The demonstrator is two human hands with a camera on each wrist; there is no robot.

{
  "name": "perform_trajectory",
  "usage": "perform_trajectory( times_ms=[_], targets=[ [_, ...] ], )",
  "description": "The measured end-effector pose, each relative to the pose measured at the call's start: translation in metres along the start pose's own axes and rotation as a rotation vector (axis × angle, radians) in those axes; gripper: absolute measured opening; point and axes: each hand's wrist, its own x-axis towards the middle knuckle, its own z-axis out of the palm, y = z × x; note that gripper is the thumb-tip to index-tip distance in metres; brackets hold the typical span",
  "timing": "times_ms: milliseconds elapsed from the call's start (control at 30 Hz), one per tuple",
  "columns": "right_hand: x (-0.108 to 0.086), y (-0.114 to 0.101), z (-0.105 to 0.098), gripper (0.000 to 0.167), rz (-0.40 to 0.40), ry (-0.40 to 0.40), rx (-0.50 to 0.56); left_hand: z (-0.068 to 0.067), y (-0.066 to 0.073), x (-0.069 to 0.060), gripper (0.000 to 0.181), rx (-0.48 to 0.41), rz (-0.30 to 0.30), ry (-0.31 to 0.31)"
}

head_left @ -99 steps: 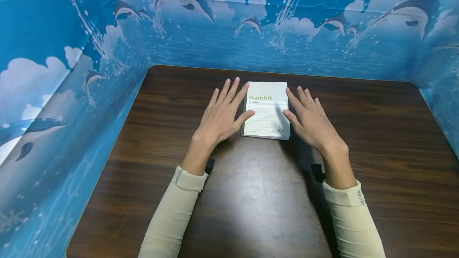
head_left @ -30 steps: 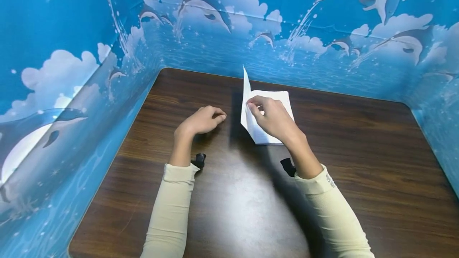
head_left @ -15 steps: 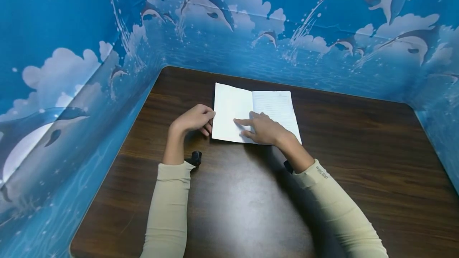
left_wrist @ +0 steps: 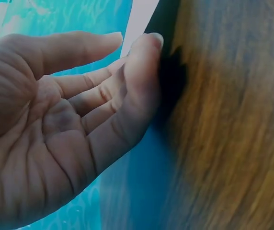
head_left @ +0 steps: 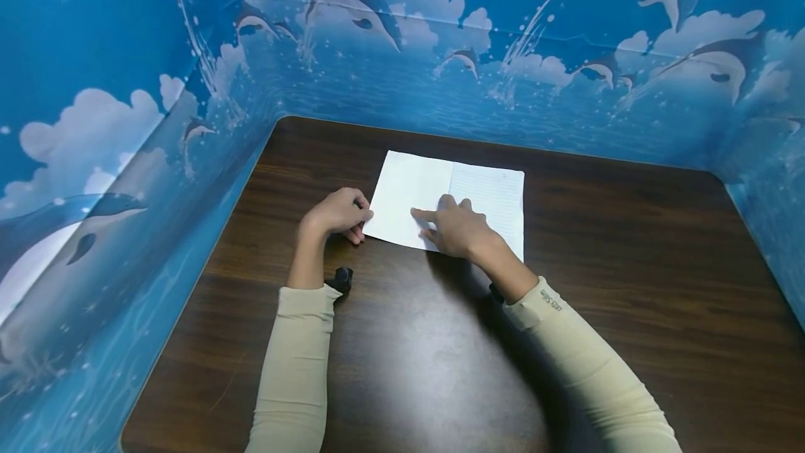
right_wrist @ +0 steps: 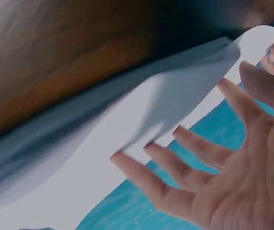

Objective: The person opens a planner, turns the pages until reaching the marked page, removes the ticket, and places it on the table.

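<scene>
An open notebook (head_left: 409,191) lies at the back middle of the table, with a blank white left side and a lined right page. My left hand (head_left: 337,214) holds its near left corner, the thumb above the edge and the other fingers curled at the side. In the left wrist view, the white edge shows between the thumb and index fingertips (left_wrist: 154,40). Fingers spread, my right hand (head_left: 462,228) presses on the pages near the fold and covers part of them. From low down, the right wrist view shows the pages curving slightly up, with the fingertips (right_wrist: 117,155) touching them.
The dark wood table (head_left: 629,299) has rounded far corners. A blue dolphin-print cloth (head_left: 402,75) hangs behind it and along its sides. A black wrist camera (head_left: 342,278) shows beside the left wrist.
The notebook went from closed to open, the right hand turning the cover left and then pressing the pages. The left hand moved to its left edge. The notebook has since turned slightly clockwise.
</scene>
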Motion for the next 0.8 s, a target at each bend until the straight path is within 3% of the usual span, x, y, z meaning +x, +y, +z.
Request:
perform_trajectory(
  times_ms=[100,233,567,800],
  targets=[
    [0.004,0.009,-0.004,0.050,-0.008,0.026,0.004,0.001,0.000,0.001,0.020,0.024,-0.022,0.030],
    [0.015,0.037,-0.010,0.052,-0.007,0.060,0.055,0.004,0.000,0.002,0.020,0.055,-0.054,0.032],
    [0.028,0.120,-0.011,0.062,0.168,0.129,0.122,0.008,0.004,0.002,0.026,0.109,-0.046,-0.072],
    [0.026,0.137,-0.011,0.063,0.260,0.201,0.138,0.008,0.004,0.000,0.030,0.099,-0.049,-0.092]
  ],
)
